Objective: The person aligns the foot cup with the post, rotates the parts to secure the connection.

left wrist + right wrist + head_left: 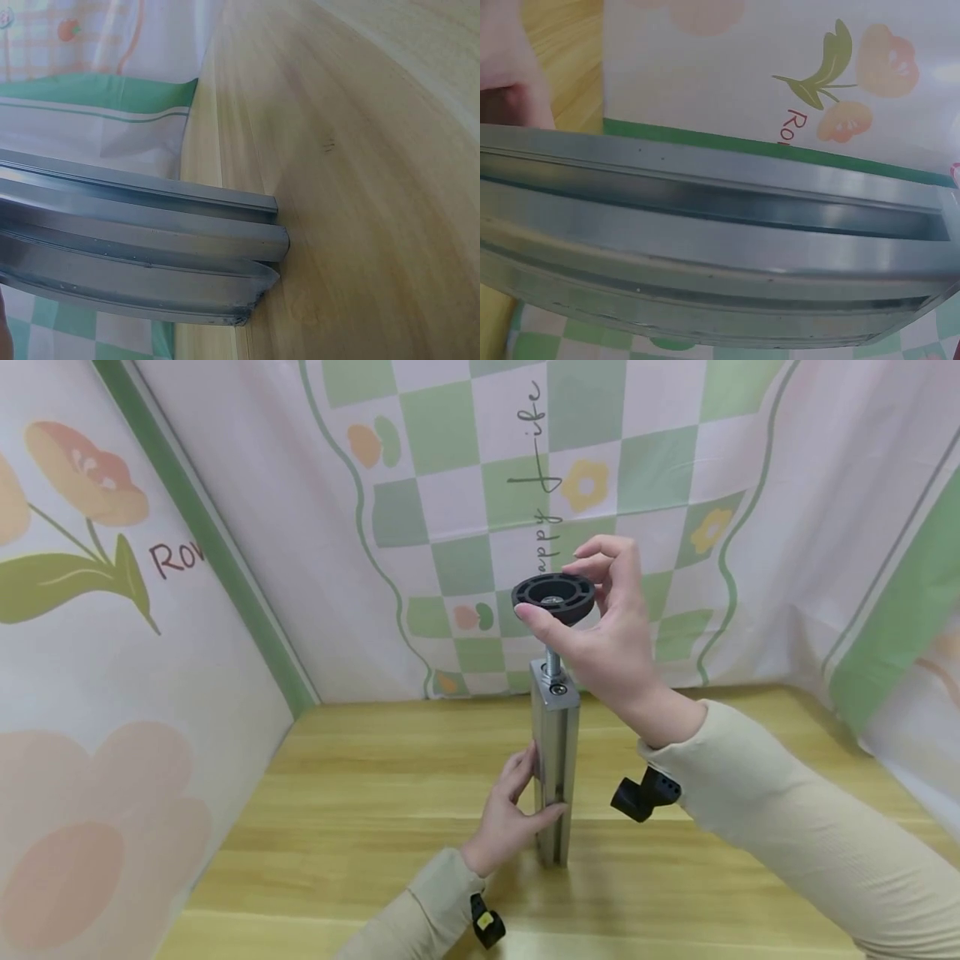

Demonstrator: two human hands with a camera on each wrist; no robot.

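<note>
An aluminium profile (552,768) with long slots stands upright on the wooden table; the left wrist view shows its lower end at the tabletop. My left hand (504,818) grips it at mid-height, thumb on the near side and fingers on the far left. From its top plate (558,693) rises a threaded rod (552,662) with a nut at its base. That rod carries a round black levelling foot (553,597), hollow side up. With thumb and fingers my right hand (615,635) holds the foot by its rim. Slotted faces of the profile (720,232) fill the right wrist view.
The wooden table (360,793) reaches back to a printed fabric curtain (442,527). Another flower-print curtain (187,693) borders the left side, and one with a green band (900,635) the right. Black wrist mounts (647,792) hang below both sleeves.
</note>
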